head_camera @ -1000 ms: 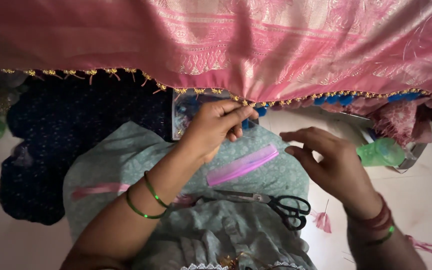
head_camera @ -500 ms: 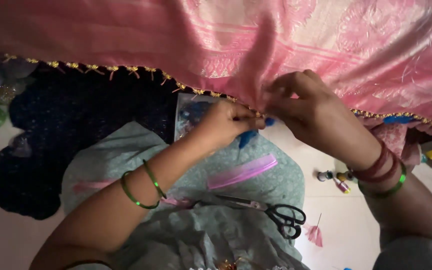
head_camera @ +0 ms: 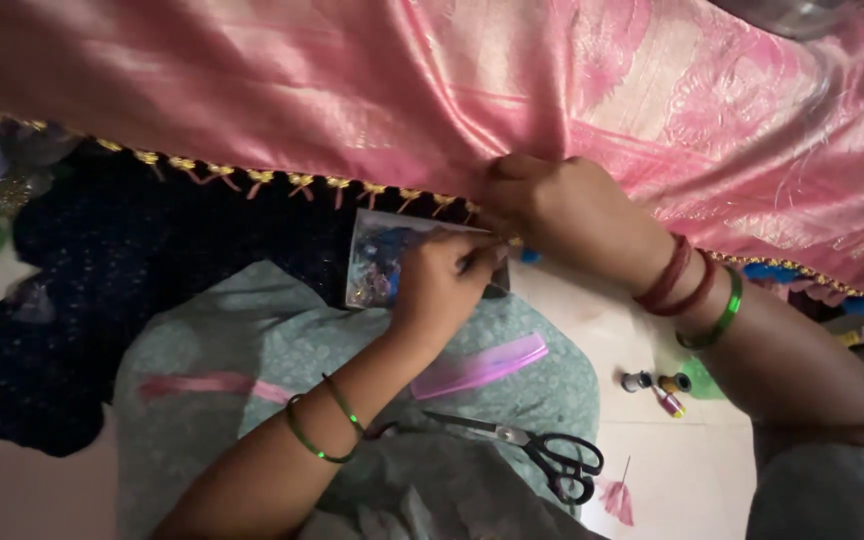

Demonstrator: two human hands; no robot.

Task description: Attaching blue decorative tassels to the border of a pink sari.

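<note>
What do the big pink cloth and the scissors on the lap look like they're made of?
The pink cloth looks like silk or a silky synthetic: it shines and has a woven pattern. The scissors have shiny blades, probably steel, and black handles that look like plastic.

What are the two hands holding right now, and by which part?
Both the left hand and the right hand pinch the shiny pink fabric at its gold-tasselled lower edge, fingertips close together.
</note>
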